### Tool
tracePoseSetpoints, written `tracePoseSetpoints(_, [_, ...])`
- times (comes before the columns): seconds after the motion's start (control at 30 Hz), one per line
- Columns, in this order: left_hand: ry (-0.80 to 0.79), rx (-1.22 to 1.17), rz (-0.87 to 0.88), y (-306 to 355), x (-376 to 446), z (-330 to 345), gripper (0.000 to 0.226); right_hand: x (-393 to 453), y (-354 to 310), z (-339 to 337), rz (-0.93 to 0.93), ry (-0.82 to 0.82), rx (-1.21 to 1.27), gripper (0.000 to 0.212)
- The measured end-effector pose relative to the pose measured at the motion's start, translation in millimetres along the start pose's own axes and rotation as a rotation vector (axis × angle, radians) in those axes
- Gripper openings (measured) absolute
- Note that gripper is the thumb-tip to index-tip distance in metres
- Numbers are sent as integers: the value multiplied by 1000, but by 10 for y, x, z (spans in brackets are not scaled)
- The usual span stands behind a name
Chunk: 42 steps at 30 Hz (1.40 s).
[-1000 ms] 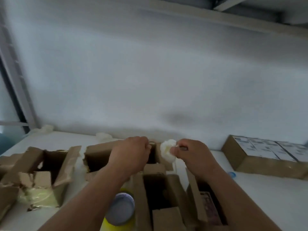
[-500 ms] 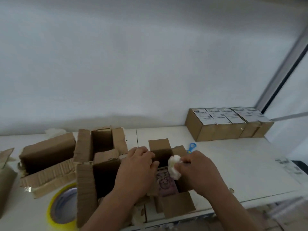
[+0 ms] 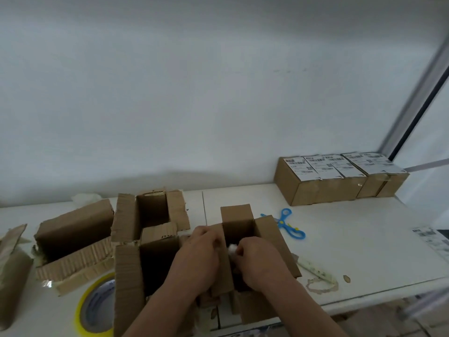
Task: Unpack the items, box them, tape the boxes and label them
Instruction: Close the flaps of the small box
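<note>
1. Reaching into the open box [image 3: 245, 229] at the worktop's [image 3: 364, 239] front edge, our right hand [image 3: 261, 260] pinches a white wad of packing [image 3: 232, 249], mostly hidden by the fingers.
2. We cannot see the box's contents now; our hands and its dark interior cover them.
3. Our left hand [image 3: 199, 254] curls over the box's left wall, gripping it, knuckles up.
4. The yellow tape roll [image 3: 93, 310] sits at the front edge, half hidden behind a cardboard flap [image 3: 127, 288].
5. The labelled boxes [image 3: 340, 181] stand at the back right corner; their label print is too small to read.
6. Blue scissors [image 3: 288, 224] lie just right of the open box.
7. Half a second ago a printed purple item showed inside the box, and the wad was higher and more exposed; it now sits lower, between our hands.
</note>
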<state>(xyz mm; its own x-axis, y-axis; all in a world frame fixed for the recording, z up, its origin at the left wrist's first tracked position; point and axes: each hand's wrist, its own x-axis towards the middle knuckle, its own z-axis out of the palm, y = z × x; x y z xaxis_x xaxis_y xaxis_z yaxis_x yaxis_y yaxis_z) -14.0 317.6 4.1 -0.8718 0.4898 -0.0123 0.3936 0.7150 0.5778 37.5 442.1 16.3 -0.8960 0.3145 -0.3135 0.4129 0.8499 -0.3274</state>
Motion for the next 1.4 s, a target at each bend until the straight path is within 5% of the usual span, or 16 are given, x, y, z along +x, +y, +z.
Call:
tracePoseSetpoints(0.37, [-30,-38,-21,-60,77,23,23,82,55,-35,49,-161,202,27])
tracePoseSetpoints(0.87, [-59,-41,-30,22,51,58,24,69,77,30,56,-68,-51,37])
tracePoseSetpoints(1.13, [-107,-204,-121,111,112,49,21,107,28,-68,164,-188,-58,63])
tracePoseSetpoints(1.4, [-136,-395,-161,129,118,-61,10,37,80,-259,41,-224,-12,32])
